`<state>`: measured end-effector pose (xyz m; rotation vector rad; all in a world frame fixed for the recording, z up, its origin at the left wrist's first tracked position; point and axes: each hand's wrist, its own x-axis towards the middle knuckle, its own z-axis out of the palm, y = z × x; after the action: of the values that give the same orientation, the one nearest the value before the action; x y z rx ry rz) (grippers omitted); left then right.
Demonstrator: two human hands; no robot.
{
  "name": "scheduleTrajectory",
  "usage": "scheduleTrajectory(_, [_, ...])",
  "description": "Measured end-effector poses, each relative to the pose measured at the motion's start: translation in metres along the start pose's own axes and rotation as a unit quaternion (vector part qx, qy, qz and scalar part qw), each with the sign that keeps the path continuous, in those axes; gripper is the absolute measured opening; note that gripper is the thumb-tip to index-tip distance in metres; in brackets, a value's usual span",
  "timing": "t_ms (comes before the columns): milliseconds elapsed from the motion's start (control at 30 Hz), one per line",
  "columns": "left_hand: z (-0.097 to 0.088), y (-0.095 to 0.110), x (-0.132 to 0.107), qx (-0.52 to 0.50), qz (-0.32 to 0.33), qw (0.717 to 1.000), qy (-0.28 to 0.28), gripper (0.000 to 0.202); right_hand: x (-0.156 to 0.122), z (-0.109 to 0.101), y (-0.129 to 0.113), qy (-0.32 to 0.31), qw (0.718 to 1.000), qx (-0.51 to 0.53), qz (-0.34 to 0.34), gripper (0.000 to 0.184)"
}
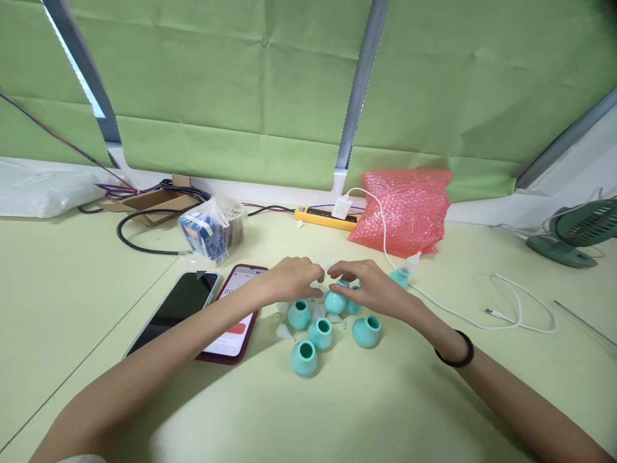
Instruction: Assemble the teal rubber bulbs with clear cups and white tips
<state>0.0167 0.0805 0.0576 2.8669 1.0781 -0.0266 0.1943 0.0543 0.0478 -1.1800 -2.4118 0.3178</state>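
Over a cluster of small turquoise round-bellied pots, my two hands face each other with a narrow gap between their fingertips. My left hand (295, 280) has bent fingers, its thumb apart from them, and nothing visible in its grasp. My right hand (369, 288) also has thumb and fingers apart; its thumb passes in front of a turquoise pot (335, 302), and I cannot tell whether they touch. Nearer me stand more pots, among them one at the front (303, 359) and one on the right (366, 331), mouths up. Small translucent white pieces (284, 332) lie between them.
Two phones, one dark-screened (176, 308) and one lit (236, 341), lie left under my forearm. Behind are a bagged blue package (205, 231), a yellow power strip (322, 218) and pink bubble wrap (405, 212). A white cable (450, 321) and green fan (583, 225) are right.
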Motion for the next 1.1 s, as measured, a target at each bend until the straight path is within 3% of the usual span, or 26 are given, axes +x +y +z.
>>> scheduleTrajectory(133, [-0.001, 0.004, -0.002, 0.012, -0.001, 1.000, 0.012, 0.027, 0.001, -0.010, 0.005, 0.047, 0.998, -0.029, 0.007, 0.020])
scheduleTrajectory(233, [-0.001, 0.005, -0.002, 0.017, -0.004, 1.000, 0.023, 0.032, -0.001, -0.033, 0.020, 0.120, 0.989, -0.080, 0.030, 0.027])
scheduleTrajectory(300, [-0.002, 0.006, -0.002, 0.018, -0.005, 0.999, 0.030, 0.033, -0.005, -0.051, 0.033, 0.168, 0.963, -0.201, 0.058, 0.032])
scheduleTrajectory(333, [-0.002, 0.006, -0.002, 0.018, -0.005, 0.999, 0.033, 0.033, -0.008, -0.060, 0.041, 0.161, 0.952, -0.247, 0.079, 0.036])
scheduleTrajectory(433, [-0.004, 0.007, -0.003, 0.016, -0.006, 0.999, 0.041, 0.033, -0.018, -0.080, 0.063, 0.110, 0.937, -0.278, 0.179, 0.049])
scheduleTrajectory(500, [-0.005, 0.008, -0.004, 0.014, -0.007, 0.999, 0.046, 0.033, -0.023, -0.085, 0.075, -0.003, 0.952, -0.216, 0.218, 0.048])
scheduleTrajectory(600, [-0.007, 0.009, -0.005, 0.009, -0.012, 0.998, 0.059, 0.032, -0.027, -0.084, 0.081, -0.156, 0.955, -0.135, 0.213, 0.027])
scheduleTrajectory(667, [-0.008, 0.010, -0.006, 0.003, -0.014, 0.997, 0.072, 0.032, -0.026, -0.085, 0.077, -0.180, 0.955, -0.124, 0.202, 0.021])
scheduleTrajectory(767, [-0.010, 0.013, -0.006, -0.011, -0.015, 0.995, 0.099, 0.032, -0.025, -0.092, 0.059, -0.159, 0.962, -0.124, 0.182, 0.023])
scheduleTrajectory(933, [-0.019, 0.030, -0.013, -0.053, -0.009, 0.977, 0.207, 0.043, -0.028, -0.095, 0.009, 0.019, 0.993, -0.066, 0.097, 0.023])
scheduleTrajectory(1000, [-0.025, 0.040, -0.019, -0.091, 0.020, 0.963, 0.253, 0.056, -0.030, -0.085, -0.014, 0.048, 0.998, -0.019, 0.035, 0.020])
scheduleTrajectory(1100, [-0.033, 0.055, -0.029, -0.146, 0.061, 0.957, 0.245, 0.047, -0.034, -0.066, -0.043, 0.117, 0.992, -0.018, -0.037, 0.013])
